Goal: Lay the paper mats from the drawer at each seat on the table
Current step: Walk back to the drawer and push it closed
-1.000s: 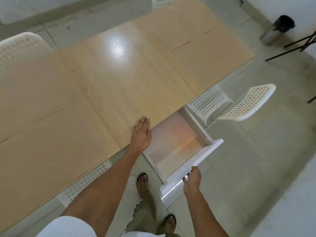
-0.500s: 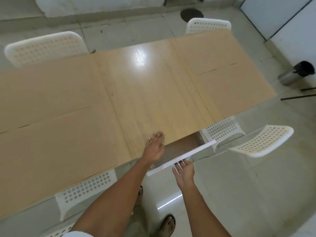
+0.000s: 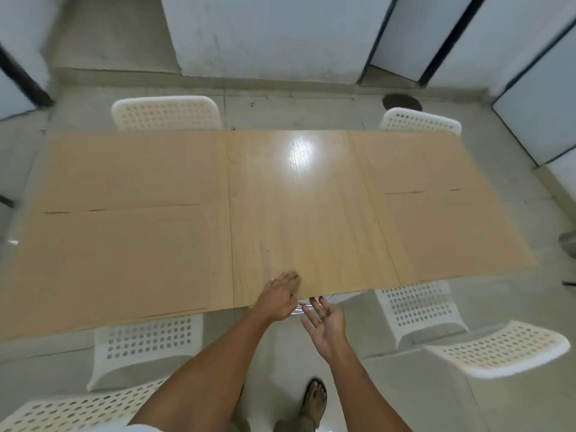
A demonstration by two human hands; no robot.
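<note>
Counting four paper mats [image 3: 124, 263] laid on the table [image 3: 299, 219], one before each of four white chairs [image 3: 165, 113]. Left hand [image 3: 277, 296] rests flat on the table edge; right hand [image 3: 325, 325] spread, empty, beside the nearly closed drawer [image 3: 297, 311], contents unseen.

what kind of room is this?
Likely a plain dining or meeting room, not clearly a home. A long wooden table carries paper mats at its seats, white perforated chairs stand on both long sides, and the tiled floor meets bare white walls.

White chairs [image 3: 417, 308] crowd the table [image 3: 299, 213] edge (middle gap open).
</note>
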